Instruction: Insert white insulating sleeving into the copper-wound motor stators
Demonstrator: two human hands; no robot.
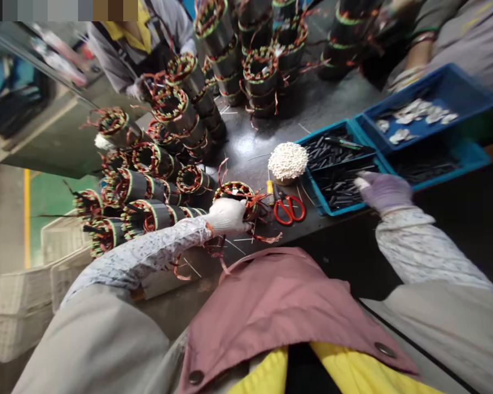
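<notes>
My left hand [228,215], in a white glove, is closed round a wound motor stator [237,192] with copper wires and a green band, lying on the dark bench. My right hand [384,190], in a pale purple glove, reaches into a blue bin [316,189] of black sleeves [337,186]; its fingers curl down among them and what they hold is hidden. Red-handled scissors [288,208] and a yellow-handled tool [270,189] lie between the two hands, beside a white bundle of tube ends [288,161].
Many stators are stacked at the left [139,186] and back [250,65] of the bench. A second blue bin [427,112] holds white pieces. Other people stand at the far side [135,49] and top right [447,38]. White crates [28,295] sit on the floor at left.
</notes>
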